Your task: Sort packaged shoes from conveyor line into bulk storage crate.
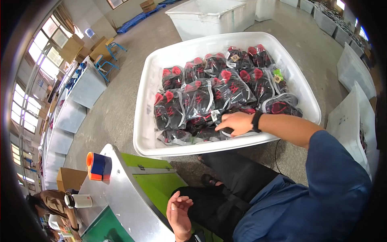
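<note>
Shoes [197, 99] in at least a dozen clear bags fill one white tub [139, 133], upper centre; two white labels [231, 64] show, unreadable. Right hand [238, 123], centre, touches shoes, grip unclear; left hand [179, 215], lower centre, half spread.

Shoes [197, 97] in tub [142, 101]; table [125, 193] nearer, left

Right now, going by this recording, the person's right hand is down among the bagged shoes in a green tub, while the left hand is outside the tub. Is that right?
Not quite: the tub is white, not green, as the head view shows. The right hand is indeed among the bagged shoes, and the left hand is outside.
</note>
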Demonstrator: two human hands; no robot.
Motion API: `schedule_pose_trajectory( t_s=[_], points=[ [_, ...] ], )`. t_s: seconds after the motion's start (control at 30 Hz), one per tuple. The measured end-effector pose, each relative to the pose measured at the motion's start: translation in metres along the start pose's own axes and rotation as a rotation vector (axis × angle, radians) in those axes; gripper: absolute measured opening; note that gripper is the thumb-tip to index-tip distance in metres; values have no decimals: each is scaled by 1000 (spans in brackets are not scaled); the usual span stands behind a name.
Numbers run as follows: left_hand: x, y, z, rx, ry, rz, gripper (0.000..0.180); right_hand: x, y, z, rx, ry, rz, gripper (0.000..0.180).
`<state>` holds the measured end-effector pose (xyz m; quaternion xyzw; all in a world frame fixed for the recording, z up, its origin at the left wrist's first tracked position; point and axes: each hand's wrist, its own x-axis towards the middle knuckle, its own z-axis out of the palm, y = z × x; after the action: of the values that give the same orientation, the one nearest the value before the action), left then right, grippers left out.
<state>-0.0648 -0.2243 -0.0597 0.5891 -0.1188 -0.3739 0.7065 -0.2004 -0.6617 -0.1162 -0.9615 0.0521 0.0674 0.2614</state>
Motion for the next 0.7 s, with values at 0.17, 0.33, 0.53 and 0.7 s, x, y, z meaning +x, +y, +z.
schedule_pose_trajectory(
  t_s=[0.17,0.33,0.53,0.7],
  points=[
    [0,1,0,-19,28,6,61,18,9,21,-173,-246,80,61],
    [0,2,-1,-33,-9,-3,62,14,19,26,-93,-352,181,55],
    [1,0,-3,-137,-22,-6,54,27,45,44,16,-418,162,61],
    [-8,3,-4,-68,-135,-61,45,47,0,7,185,-321,-160,51]
  ],
)
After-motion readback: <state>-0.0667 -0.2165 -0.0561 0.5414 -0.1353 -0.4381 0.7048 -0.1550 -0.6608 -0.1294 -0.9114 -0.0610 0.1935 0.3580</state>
